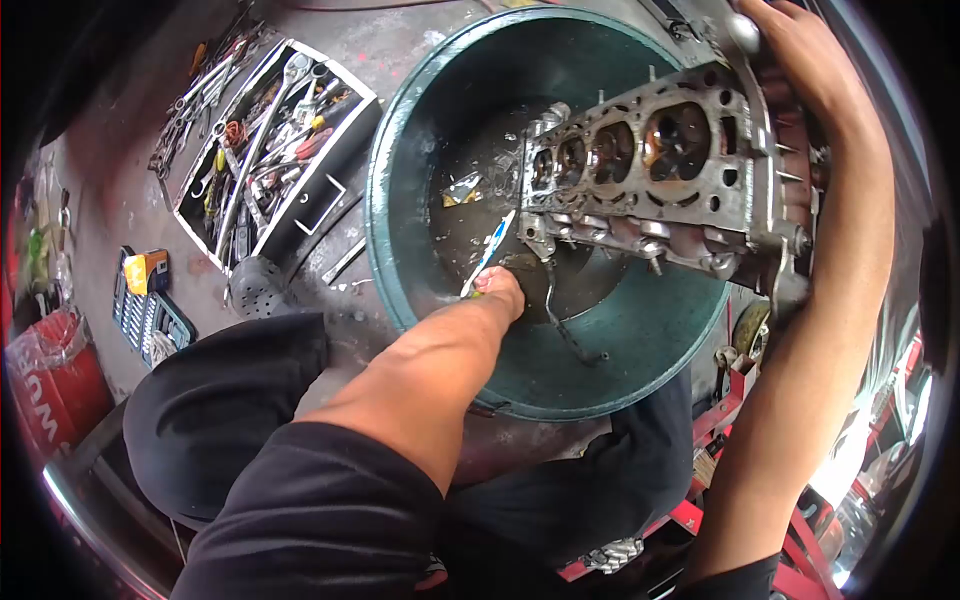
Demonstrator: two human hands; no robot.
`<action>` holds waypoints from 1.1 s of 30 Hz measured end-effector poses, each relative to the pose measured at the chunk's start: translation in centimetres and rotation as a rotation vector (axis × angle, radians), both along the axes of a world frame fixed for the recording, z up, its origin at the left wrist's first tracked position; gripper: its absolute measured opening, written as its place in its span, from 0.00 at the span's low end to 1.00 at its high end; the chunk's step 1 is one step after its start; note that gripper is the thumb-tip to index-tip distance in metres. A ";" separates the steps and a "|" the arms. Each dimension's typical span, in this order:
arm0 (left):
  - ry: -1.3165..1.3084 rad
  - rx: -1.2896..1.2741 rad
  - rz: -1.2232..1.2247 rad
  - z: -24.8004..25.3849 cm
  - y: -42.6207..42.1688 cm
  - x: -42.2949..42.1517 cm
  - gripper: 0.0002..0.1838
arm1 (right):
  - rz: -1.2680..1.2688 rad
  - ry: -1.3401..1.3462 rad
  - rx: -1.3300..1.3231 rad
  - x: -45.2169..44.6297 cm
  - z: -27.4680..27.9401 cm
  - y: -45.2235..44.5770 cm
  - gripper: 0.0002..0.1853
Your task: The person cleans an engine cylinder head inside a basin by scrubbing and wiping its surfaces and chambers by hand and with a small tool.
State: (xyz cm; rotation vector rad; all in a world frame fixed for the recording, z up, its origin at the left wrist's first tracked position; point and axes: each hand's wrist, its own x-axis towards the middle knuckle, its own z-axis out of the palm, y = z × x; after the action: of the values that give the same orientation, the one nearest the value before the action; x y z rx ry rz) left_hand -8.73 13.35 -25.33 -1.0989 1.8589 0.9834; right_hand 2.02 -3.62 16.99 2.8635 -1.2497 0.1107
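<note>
A metal engine cylinder head (655,198) leans over a large green tub (385,230), its face with round combustion chambers turned toward me. The chambers look wet and brown. At its upper right end is my right hand (800,45), gripping the outer edge, with the fingers partly cut off by the view's edge. Inside the tub, my left hand (497,288) is closed around a white and blue toothbrush (493,247). The brush tip points up, close to the lower left corner of the cylinder head. Murky liquid (470,225) lies at the tub's bottom, and a thin bent pipe (560,325) hangs down into the tub.
To the left, an open tool tray (355,92) holds wrenches and other tools, with more wrenches (190,120) beside it. A blue socket case (135,310) and a red container (65,375) stand further left. Red metal frames (800,560) are at the lower right.
</note>
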 end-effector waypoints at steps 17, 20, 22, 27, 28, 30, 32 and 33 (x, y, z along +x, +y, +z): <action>0.675 -0.912 2.351 11.7 0.6 7.7 0.12 | -0.222 -0.024 0.376 -3.0 -1.9 -11.9 0.25; 1.173 -0.416 2.972 12.1 1.2 7.4 0.11 | -0.236 -0.105 0.445 -3.7 -2.5 -12.8 0.20; 1.205 -0.129 3.039 13.4 1.8 7.0 0.11 | -0.260 -0.096 0.425 -4.3 -2.4 -13.4 0.18; 1.069 -0.212 3.248 11.7 3.3 7.4 0.09 | -0.306 -0.110 0.447 -4.4 -2.1 -13.3 0.21; 1.204 -0.255 3.275 12.0 3.1 7.1 0.10 | -0.327 -0.182 0.469 -4.5 -2.3 -13.0 0.21; 1.437 -0.069 3.056 12.9 2.4 5.6 0.16 | -0.345 -0.186 0.462 -4.5 -2.4 -12.2 0.22; 1.497 -0.311 2.707 10.1 -0.2 2.1 0.20 | -0.353 -0.107 0.479 -4.2 -1.7 -11.9 0.22; 1.335 -0.504 2.527 10.2 -0.9 1.5 0.20 | -0.355 -0.099 0.480 -4.2 -1.8 -12.1 0.22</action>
State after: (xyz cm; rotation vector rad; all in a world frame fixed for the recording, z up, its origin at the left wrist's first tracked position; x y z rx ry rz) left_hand -7.20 12.44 -15.16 1.2693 0.1050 -0.9847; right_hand -2.19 -15.75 15.22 2.9625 -2.0279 -0.0640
